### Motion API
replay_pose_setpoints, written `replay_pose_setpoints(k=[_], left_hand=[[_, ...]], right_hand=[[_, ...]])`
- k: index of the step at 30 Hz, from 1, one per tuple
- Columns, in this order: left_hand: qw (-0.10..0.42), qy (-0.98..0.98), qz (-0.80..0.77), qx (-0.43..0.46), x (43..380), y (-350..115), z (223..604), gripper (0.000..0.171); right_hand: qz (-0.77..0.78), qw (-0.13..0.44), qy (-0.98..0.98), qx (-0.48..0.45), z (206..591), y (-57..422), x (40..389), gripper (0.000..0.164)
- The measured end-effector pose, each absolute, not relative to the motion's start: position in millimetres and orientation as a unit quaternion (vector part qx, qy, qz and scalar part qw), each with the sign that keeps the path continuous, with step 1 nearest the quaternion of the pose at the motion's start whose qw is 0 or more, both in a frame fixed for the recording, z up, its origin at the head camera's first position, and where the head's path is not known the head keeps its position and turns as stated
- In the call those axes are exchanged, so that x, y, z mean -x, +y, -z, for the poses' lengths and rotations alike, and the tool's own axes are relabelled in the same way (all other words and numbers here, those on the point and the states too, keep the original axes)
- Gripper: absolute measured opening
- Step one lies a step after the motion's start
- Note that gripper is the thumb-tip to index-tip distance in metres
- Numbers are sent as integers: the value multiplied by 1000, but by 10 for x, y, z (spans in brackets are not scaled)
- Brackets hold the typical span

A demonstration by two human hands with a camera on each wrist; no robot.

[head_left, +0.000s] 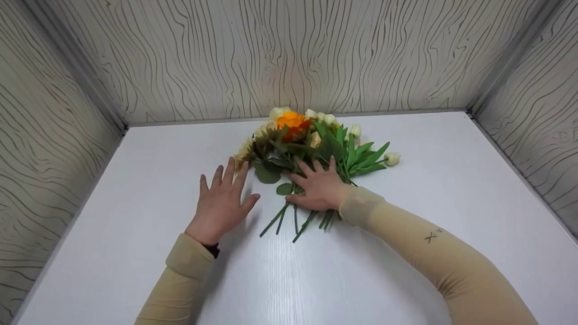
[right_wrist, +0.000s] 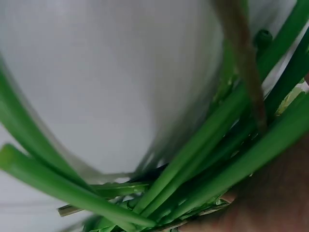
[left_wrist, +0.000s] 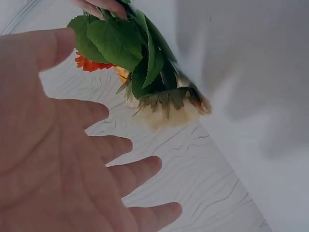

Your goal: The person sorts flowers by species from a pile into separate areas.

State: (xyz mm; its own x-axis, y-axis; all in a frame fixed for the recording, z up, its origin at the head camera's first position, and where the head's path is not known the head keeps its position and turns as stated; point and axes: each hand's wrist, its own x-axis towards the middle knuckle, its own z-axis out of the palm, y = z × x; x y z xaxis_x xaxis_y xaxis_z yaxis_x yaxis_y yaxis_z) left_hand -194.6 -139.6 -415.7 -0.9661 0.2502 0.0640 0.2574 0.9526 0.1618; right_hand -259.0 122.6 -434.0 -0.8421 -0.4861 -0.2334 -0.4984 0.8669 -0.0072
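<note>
A bunch of flowers lies at the far side of the white table, with an orange flower (head_left: 291,123), cream blooms and white tulips (head_left: 392,158) among green leaves (head_left: 267,173). My right hand (head_left: 321,189), fingers spread, lies over the stems (head_left: 272,222) just below the blooms. Up close in the right wrist view, green stems (right_wrist: 203,150) cross beside part of that hand. To the left of the bunch, my left hand (head_left: 220,204) is held with straight, spread fingers and holds nothing. The left wrist view shows its palm near a cream flower (left_wrist: 166,110).
The white table (head_left: 149,180) meets a wood-grain patterned back wall (head_left: 289,58) just behind the blooms. Similar panels stand on both sides, joined by grey corner strips (head_left: 501,58). A dark band (head_left: 212,249) shows at the left cuff.
</note>
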Motion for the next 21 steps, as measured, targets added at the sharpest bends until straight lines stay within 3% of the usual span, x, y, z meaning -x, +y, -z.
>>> replay_pose_setpoints(k=[21], left_hand=[[32, -954, 3, 298, 1790, -394, 4182, 77]], right_hand=[[23, 95, 979, 180, 4359, 2823, 2586, 86]])
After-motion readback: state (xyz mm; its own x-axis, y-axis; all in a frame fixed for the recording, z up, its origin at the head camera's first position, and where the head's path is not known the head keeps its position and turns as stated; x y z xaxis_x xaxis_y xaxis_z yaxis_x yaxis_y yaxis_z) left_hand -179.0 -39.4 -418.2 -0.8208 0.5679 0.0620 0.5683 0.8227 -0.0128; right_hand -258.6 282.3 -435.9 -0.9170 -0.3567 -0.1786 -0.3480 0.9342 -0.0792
